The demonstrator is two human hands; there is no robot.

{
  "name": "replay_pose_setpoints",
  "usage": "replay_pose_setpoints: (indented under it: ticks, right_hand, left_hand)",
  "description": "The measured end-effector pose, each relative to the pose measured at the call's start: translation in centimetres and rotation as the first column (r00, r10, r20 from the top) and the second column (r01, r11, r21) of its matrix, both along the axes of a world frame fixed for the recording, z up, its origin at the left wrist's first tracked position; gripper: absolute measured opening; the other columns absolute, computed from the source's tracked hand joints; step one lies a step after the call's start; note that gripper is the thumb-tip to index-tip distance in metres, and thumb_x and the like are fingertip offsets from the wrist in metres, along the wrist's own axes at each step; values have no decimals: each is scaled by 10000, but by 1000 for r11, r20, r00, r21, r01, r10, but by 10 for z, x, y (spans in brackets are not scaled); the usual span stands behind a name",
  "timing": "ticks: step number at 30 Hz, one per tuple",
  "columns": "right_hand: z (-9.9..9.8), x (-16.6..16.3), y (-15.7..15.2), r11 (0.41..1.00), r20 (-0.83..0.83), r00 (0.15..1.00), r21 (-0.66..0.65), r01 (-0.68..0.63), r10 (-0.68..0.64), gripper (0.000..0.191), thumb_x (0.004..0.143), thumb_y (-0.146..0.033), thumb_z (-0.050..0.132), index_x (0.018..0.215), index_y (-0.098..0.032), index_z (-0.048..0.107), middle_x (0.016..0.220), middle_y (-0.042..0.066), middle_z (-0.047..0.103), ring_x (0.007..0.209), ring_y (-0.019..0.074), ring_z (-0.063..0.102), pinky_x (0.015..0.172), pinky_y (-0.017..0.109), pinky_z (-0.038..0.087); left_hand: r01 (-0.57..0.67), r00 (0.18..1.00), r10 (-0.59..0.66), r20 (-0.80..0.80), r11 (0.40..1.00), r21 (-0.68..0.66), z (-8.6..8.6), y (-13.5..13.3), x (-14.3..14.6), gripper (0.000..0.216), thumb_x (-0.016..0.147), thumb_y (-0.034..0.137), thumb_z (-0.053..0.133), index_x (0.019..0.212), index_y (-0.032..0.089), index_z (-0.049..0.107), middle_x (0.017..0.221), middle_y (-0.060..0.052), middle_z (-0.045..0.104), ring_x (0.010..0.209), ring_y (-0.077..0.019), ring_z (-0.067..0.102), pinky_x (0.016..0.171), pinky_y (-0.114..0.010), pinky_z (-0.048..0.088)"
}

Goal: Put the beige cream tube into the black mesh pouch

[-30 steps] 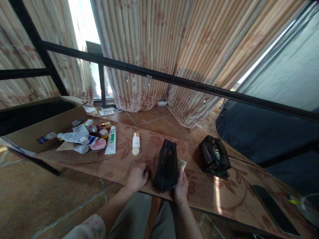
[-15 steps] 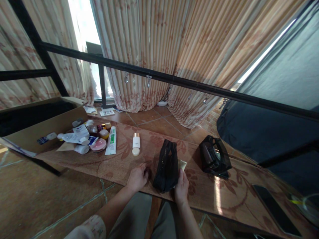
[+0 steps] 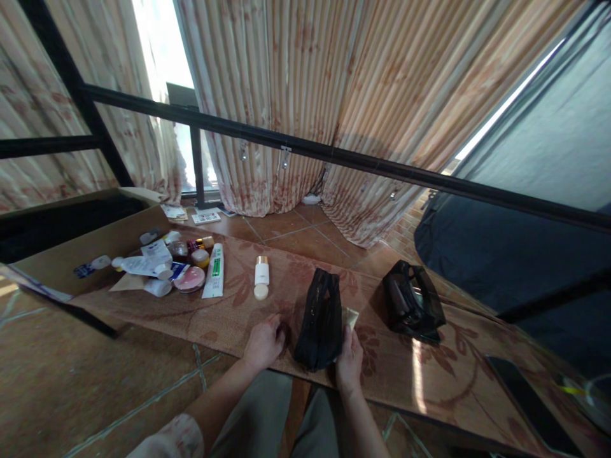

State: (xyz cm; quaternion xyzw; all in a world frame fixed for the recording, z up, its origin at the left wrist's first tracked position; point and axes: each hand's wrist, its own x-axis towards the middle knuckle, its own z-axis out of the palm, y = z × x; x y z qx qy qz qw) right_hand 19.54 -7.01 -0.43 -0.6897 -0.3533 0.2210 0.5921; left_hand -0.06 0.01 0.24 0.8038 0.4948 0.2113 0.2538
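A black mesh zip pouch [image 3: 319,324] stands on the patterned cloth in front of my knees. Just right of it, my right hand [image 3: 350,362] is closed around a pale, gold-tinted tube [image 3: 351,316], whose lower part is hidden by the hand and pouch. My left hand [image 3: 265,343] rests on the cloth left of the pouch, a small gap away. Its fingers are curled in, and whatever they may hold is hidden. Beyond the left hand lies a white bottle with a gold cap [image 3: 262,272], with a small round cream-coloured piece [image 3: 260,292] at its near end.
Several tubes, jars and bottles, including a white-green tube [image 3: 214,272] and a pink round case [image 3: 189,279], lie beside a cardboard box [image 3: 95,245]. A second black see-through pouch [image 3: 413,302] and a phone [image 3: 529,401] are on the right. A dark rail [image 3: 305,144] crosses behind.
The view has shifted very slightly. Both hands, the pouch and the tube keep practically the same places relative to one another.
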Motion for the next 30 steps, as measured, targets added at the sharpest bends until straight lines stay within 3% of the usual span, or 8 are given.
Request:
replay_pose_setpoints:
  ticks: [7, 13, 22, 30]
  right_hand:
    - [-4, 1, 0, 1000, 7, 1000, -7, 20, -20, 534, 854, -597, 375, 874, -142, 651, 749, 12, 638, 724, 161, 543, 702, 267, 394]
    - [0, 0, 0, 1000, -12, 1000, 27, -4, 5, 524, 853, -586, 389, 952, -143, 652, 842, 35, 654, 808, 183, 564, 753, 280, 410]
    - [-6, -1, 0, 996, -102, 994, 80, -27, 36, 466, 801, -563, 513, 958, -141, 630, 809, 14, 620, 712, 139, 518, 649, 234, 417]
    - [-7, -3, 0, 988, -19, 989, 42, 149, -148, 480, 761, -559, 565, 963, -129, 634, 727, 7, 620, 677, 157, 528, 644, 258, 407]
  left_hand:
    - [-3, 1000, 3, -3, 1000, 13, 1, -1, 0, 138, 820, 118, 432, 860, 195, 539, 883, -40, 605, 817, -160, 582, 743, -258, 403]
    - [-3, 1000, 3, 1, 1000, 4, 1, 0, 1, 140, 815, 111, 439, 866, 193, 541, 897, -43, 605, 843, -160, 584, 771, -256, 408]
    - [-5, 1000, 5, 8, 1000, 10, -1, -1, 1, 163, 828, 122, 433, 891, 192, 566, 898, -45, 608, 860, -164, 588, 783, -260, 414]
    - [-9, 1000, 9, -9, 1000, 25, -1, 0, 1, 161, 822, 121, 435, 897, 191, 560, 902, -43, 614, 840, -164, 586, 763, -263, 407]
